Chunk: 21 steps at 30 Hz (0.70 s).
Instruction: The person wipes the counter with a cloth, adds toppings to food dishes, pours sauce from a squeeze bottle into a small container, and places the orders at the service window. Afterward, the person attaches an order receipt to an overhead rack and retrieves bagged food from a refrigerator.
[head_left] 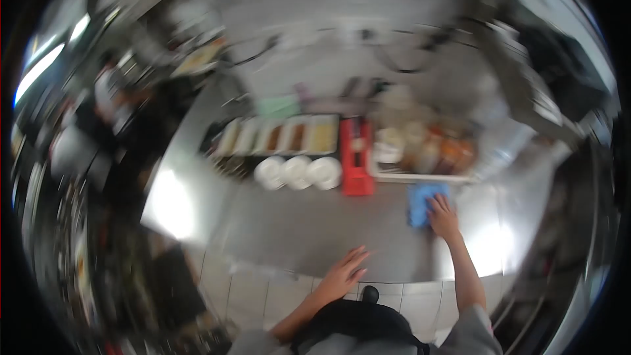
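Observation:
My right hand (443,215) rests flat on a blue cloth (424,200) that lies on the steel counter (309,230), near its far right part. My left hand (343,275) hovers over the counter's near edge with its fingers spread and nothing in it. The picture is blurred by motion.
Three white round lids or bowls (299,172) sit in a row beyond the hands. Behind them is a row of food pans (282,136), a red box (357,156) and a white tray with several containers (424,148). Tiled floor shows below the counter. A person (105,95) stands far left.

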Available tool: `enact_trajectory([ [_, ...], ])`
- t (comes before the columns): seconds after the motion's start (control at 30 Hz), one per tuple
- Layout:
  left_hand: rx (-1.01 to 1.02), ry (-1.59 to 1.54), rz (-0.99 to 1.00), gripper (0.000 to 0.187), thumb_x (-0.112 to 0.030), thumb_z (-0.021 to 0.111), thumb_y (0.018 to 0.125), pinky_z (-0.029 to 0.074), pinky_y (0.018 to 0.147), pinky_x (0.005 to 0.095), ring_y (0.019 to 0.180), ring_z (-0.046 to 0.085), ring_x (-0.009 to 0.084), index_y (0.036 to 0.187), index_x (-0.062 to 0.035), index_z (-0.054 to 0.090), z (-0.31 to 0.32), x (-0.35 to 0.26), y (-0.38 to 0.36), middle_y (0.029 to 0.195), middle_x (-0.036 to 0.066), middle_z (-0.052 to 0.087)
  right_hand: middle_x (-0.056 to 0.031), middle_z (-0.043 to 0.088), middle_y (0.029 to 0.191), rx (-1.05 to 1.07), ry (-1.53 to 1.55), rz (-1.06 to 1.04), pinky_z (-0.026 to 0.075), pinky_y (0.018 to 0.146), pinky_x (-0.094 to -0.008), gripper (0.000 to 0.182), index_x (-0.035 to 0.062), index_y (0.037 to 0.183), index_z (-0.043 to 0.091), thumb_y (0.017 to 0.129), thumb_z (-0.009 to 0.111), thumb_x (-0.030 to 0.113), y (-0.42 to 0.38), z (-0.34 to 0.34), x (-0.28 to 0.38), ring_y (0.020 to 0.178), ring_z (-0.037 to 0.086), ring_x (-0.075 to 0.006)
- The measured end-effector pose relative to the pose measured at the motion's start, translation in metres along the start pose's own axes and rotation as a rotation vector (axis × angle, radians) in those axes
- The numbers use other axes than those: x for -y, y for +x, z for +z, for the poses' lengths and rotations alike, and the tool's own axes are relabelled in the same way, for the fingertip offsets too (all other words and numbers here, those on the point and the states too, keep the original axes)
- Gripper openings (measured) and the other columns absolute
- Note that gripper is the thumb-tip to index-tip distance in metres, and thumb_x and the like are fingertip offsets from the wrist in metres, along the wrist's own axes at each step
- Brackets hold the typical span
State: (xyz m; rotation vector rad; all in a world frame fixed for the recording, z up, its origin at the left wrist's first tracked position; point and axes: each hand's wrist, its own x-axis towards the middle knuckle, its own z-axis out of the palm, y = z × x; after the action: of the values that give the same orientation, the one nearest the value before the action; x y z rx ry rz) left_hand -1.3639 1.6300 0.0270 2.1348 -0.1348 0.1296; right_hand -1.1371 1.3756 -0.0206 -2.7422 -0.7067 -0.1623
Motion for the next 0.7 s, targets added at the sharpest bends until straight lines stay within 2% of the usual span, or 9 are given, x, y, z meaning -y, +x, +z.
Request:
enact_trajectory([
  [0.13, 0.146, -0.073, 0.057, 0.035, -0.011, 0.056, 0.085, 0.039, 0.094, 0.0346, 0.116, 0.047, 0.0303, 0.119, -0.0038, 0.052, 0.011, -0.002, 0.002, 0.127, 0.015, 0.047, -0.0120, 0.048, 0.126, 0.073, -0.041, 0.036, 0.034, 0.097, -0.0427, 0.033, 0.0127, 0.110, 0.058, 0.078, 0.058, 0.022, 0.020, 0.018, -0.019, 0.121, 0.041, -0.0284],
  [0.2, 0.261, -0.189, 0.131, 0.032, -0.011, 0.053, 0.086, 0.040, 0.093, 0.0341, 0.114, 0.050, 0.0284, 0.117, -0.0016, 0.053, 0.021, 0.005, 0.004, 0.124, 0.016, 0.051, -0.0109, 0.057, 0.111, -0.226, -0.010, 0.029, 0.032, 0.098, -0.0403, 0.025, 0.0109, 0.094, 0.063, 0.070, 0.063, 0.018, -0.016, -0.018, 0.027, 0.117, 0.042, -0.0280],
  [0.27, 0.473, -0.193, 0.108, 0.036, -0.008, 0.053, 0.086, 0.040, 0.091, 0.0322, 0.106, 0.054, 0.0220, 0.121, -0.0019, 0.049, 0.025, 0.017, 0.008, 0.120, 0.013, 0.055, -0.0077, 0.058, 0.085, -0.687, 0.214, -0.047, 0.041, 0.075, -0.0392, 0.013, 0.0074, 0.074, 0.057, 0.072, 0.064, 0.018, -0.072, -0.028, 0.049, 0.087, 0.053, -0.0268],
  [0.33, 0.561, -0.368, 0.014, 0.028, -0.004, 0.049, 0.089, 0.047, 0.078, 0.0329, 0.093, 0.057, 0.0248, 0.116, 0.0021, 0.051, 0.024, -0.007, 0.007, 0.102, 0.014, 0.061, -0.0079, 0.054, 0.074, -0.758, 0.100, 0.377, 0.040, 0.063, -0.0373, 0.022, 0.0075, 0.067, 0.053, 0.078, 0.063, 0.024, -0.161, -0.031, 0.088, 0.071, 0.052, -0.0251],
  [0.43, 0.638, -0.565, 0.158, 0.018, -0.008, 0.047, 0.092, 0.045, 0.061, 0.0233, 0.065, 0.055, 0.0124, 0.105, -0.0005, 0.055, 0.067, 0.023, -0.002, 0.079, 0.008, 0.060, -0.0090, 0.058, 0.064, -0.619, 0.278, 1.204, 0.043, 0.058, -0.0385, 0.034, 0.0065, 0.068, 0.059, 0.077, 0.064, 0.039, -0.338, 0.028, 0.121, 0.063, 0.056, -0.0269],
  [0.5, 0.776, -0.654, 0.050, 0.016, -0.013, 0.046, 0.093, 0.042, 0.053, 0.0196, 0.056, 0.051, 0.0087, 0.099, -0.0025, 0.057, 0.078, 0.005, -0.013, 0.073, 0.007, 0.057, -0.0129, 0.065, 0.081, -0.747, 0.391, 1.592, 0.048, 0.068, -0.0391, 0.023, 0.0103, 0.084, 0.067, 0.077, 0.059, 0.031, -0.468, 0.067, 0.160, 0.075, 0.062, -0.0307],
  [0.53, 0.816, -0.595, 0.081, 0.017, -0.015, 0.045, 0.094, 0.040, 0.051, 0.0194, 0.054, 0.048, 0.0084, 0.098, -0.0031, 0.057, 0.084, -0.008, -0.017, 0.071, 0.006, 0.055, -0.0113, 0.063, 0.067, -0.820, 0.273, 1.681, 0.048, 0.058, -0.0341, 0.021, 0.0098, 0.083, 0.068, 0.075, 0.061, 0.028, -0.538, 0.095, 0.176, 0.060, 0.060, -0.0212],
  [0.63, 0.882, -0.387, 0.211, 0.023, -0.021, 0.042, 0.095, 0.036, 0.046, 0.0215, 0.048, 0.042, 0.0101, 0.091, -0.0046, 0.057, 0.120, -0.032, -0.035, 0.062, 0.002, 0.047, -0.0222, 0.060, 0.070, -0.947, -0.317, 2.139, 0.046, 0.062, -0.0465, 0.012, 0.0013, 0.073, 0.063, 0.070, 0.055, 0.010, -0.688, 0.082, 0.235, 0.068, 0.058, -0.0397],
  [0.7, 0.802, -0.367, 0.594, 0.025, -0.021, 0.041, 0.095, 0.036, 0.045, 0.0250, 0.046, 0.041, 0.0113, 0.087, -0.0041, 0.057, 0.142, -0.074, -0.067, 0.057, 0.003, 0.044, -0.0248, 0.055, 0.067, -1.218, -0.523, 2.312, 0.044, 0.061, -0.0484, 0.006, -0.0010, 0.065, 0.056, 0.067, 0.055, 0.004, -0.762, 0.032, 0.264, 0.068, 0.056, -0.0422],
])
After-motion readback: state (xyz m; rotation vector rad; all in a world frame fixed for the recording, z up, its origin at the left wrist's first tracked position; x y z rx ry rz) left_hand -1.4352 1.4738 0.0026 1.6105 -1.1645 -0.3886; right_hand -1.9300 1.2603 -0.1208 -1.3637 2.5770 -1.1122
